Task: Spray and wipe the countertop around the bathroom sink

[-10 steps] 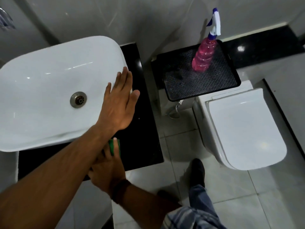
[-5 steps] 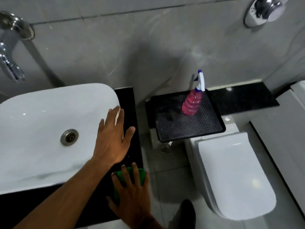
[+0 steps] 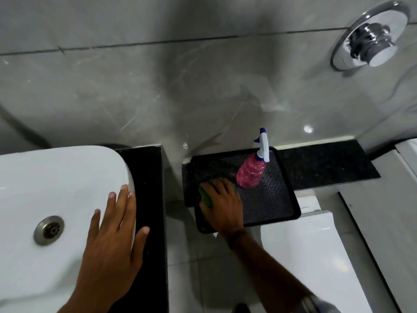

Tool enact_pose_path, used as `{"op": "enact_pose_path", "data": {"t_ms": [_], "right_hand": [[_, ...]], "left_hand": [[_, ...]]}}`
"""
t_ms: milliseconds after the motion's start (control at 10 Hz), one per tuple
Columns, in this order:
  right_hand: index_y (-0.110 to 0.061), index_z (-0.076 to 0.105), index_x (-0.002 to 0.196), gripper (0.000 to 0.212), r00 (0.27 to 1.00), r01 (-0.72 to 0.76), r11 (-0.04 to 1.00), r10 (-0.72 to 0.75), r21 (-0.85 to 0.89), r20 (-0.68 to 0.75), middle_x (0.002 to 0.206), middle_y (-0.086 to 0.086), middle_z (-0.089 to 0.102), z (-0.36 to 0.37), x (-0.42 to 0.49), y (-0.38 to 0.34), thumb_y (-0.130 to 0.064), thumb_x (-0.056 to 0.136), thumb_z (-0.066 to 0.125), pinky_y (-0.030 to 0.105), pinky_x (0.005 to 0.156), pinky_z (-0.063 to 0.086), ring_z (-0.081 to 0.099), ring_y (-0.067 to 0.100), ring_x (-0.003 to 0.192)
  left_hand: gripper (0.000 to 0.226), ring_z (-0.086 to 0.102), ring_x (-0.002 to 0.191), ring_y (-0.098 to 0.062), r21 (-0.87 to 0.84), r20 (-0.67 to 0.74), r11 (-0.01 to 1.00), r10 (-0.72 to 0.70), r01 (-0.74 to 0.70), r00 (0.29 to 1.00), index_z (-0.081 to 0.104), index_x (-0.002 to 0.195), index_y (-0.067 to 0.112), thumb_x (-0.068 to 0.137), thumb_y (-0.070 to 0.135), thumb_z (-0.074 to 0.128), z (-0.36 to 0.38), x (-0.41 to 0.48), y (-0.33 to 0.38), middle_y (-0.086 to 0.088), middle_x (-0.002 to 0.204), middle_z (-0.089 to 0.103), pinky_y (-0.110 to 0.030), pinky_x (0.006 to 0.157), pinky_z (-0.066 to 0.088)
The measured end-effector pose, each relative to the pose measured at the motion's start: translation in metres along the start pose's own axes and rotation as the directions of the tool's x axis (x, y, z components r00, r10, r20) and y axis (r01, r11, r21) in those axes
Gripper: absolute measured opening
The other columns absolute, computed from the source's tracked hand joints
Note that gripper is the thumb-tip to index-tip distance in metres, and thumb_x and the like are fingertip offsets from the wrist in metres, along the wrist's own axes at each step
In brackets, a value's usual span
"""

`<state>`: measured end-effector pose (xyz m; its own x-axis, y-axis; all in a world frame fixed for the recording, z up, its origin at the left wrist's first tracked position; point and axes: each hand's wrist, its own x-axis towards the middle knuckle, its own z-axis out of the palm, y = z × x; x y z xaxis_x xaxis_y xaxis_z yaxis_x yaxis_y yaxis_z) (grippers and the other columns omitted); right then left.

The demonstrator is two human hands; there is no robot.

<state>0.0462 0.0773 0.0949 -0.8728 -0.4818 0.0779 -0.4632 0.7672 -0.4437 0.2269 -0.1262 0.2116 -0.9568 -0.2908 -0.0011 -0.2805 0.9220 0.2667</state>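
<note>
The white sink basin sits at the left on a black countertop, of which a narrow strip shows at its right side. My left hand lies flat, fingers apart, over the basin's right rim. My right hand presses a green cloth onto the black tray; only the cloth's left edge shows under the fingers. A pink spray bottle with a white and blue trigger head stands upright on the tray, just right of that hand.
The tray rests on a black ledge above the white toilet. A chrome flush valve is on the grey tiled wall at the upper right. The sink drain is at the left. Tiled floor lies between counter and toilet.
My right hand has carried the green cloth from the countertop's front corner rightward onto the black tray. The left hand stays on the basin rim. The view has tilted upward.
</note>
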Motion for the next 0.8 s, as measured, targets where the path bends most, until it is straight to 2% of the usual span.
{"op": "enact_pose_path", "data": {"t_ms": [100, 200, 300, 400, 600, 700, 800], "right_hand": [[-0.027, 0.062, 0.143, 0.052, 0.991, -0.015, 0.998, 0.023, -0.056, 0.133, 0.149, 0.005, 0.06, 0.023, 0.051, 0.023, -0.041, 0.093, 0.065, 0.059, 0.11, 0.045, 0.046, 0.036, 0.146], [-0.029, 0.051, 0.155, 0.058, 0.965, -0.013, 0.996, 0.037, -0.092, 0.261, 0.162, 0.004, 0.048, 0.051, 0.068, 0.042, -0.043, 0.099, 0.059, 0.066, 0.119, 0.033, 0.029, 0.036, 0.158], [-0.031, 0.052, 0.155, 0.059, 0.97, 0.026, 0.989, 0.01, -0.143, 0.244, 0.165, 0.003, 0.045, 0.069, 0.067, 0.05, -0.05, 0.099, 0.052, 0.072, 0.121, 0.021, 0.025, 0.036, 0.161], [-0.033, 0.055, 0.153, 0.063, 0.978, 0.033, 0.982, 0.007, -0.183, 0.21, 0.166, 0.003, 0.045, 0.073, 0.067, 0.051, -0.059, 0.096, 0.048, 0.075, 0.123, 0.009, 0.026, 0.038, 0.16], [-0.035, 0.04, 0.161, 0.071, 0.957, 0.039, 0.985, 0.011, -0.167, 0.289, 0.174, 0.003, 0.028, 0.071, 0.07, 0.054, -0.063, 0.096, 0.046, 0.072, 0.125, 0.002, 0.01, 0.038, 0.164], [-0.033, 0.029, 0.166, 0.077, 0.957, 0.066, 0.994, -0.037, -0.092, 0.286, 0.177, 0.003, 0.018, 0.045, 0.062, 0.042, -0.065, 0.099, 0.045, 0.068, 0.127, -0.001, 0.001, 0.034, 0.165], [-0.028, 0.057, 0.146, 0.06, 0.991, 0.134, 0.981, -0.135, 0.143, -0.001, 0.156, 0.005, 0.052, 0.015, 0.021, 0.043, -0.055, 0.093, 0.063, 0.056, 0.116, 0.037, 0.042, 0.033, 0.149]], "left_hand": [[0.079, 0.018, 0.163, -0.032, 0.049, -0.002, 0.999, 0.005, -0.005, 1.0, 0.032, 0.165, 0.004, 0.108, 0.058, 0.02, 0.004, 0.003, -0.004, -0.01, 0.178, 0.019, -0.067, 0.121, 0.03], [0.084, 0.025, 0.155, -0.035, 0.123, -0.039, 0.992, 0.02, -0.015, 0.999, 0.041, 0.158, -0.002, 0.109, 0.06, 0.014, 0.009, 0.006, -0.008, -0.02, 0.171, 0.033, -0.074, 0.108, 0.04], [0.082, 0.029, 0.153, -0.038, 0.155, -0.058, 0.988, 0.03, -0.021, 0.998, 0.04, 0.157, -0.001, 0.109, 0.06, 0.015, 0.013, 0.008, -0.011, -0.018, 0.173, 0.031, -0.076, 0.102, 0.044], [0.08, 0.025, 0.155, -0.038, 0.125, -0.061, 0.991, 0.05, -0.042, 0.997, 0.033, 0.161, 0.003, 0.109, 0.061, 0.016, 0.014, 0.008, -0.012, 0.004, 0.181, 0.004, -0.075, 0.107, 0.04], [0.081, 0.02, 0.157, -0.035, 0.099, -0.042, 0.994, 0.041, -0.037, 0.998, 0.028, 0.164, 0.004, 0.109, 0.062, 0.017, 0.013, 0.008, -0.014, 0.009, 0.181, -0.003, -0.073, 0.11, 0.037], [0.081, 0.013, 0.162, -0.026, 0.072, -0.029, 0.997, 0.035, -0.032, 0.999, 0.026, 0.166, 0.006, 0.109, 0.063, 0.016, 0.012, 0.008, -0.012, 0.009, 0.181, -0.005, -0.071, 0.114, 0.035], [0.085, 0.01, 0.163, -0.023, 0.036, -0.015, 0.999, -0.008, 0.009, 1.0, 0.026, 0.167, 0.006, 0.108, 0.065, 0.014, 0.013, 0.005, -0.01, 0.009, 0.18, -0.004, -0.068, 0.12, 0.029]]}}
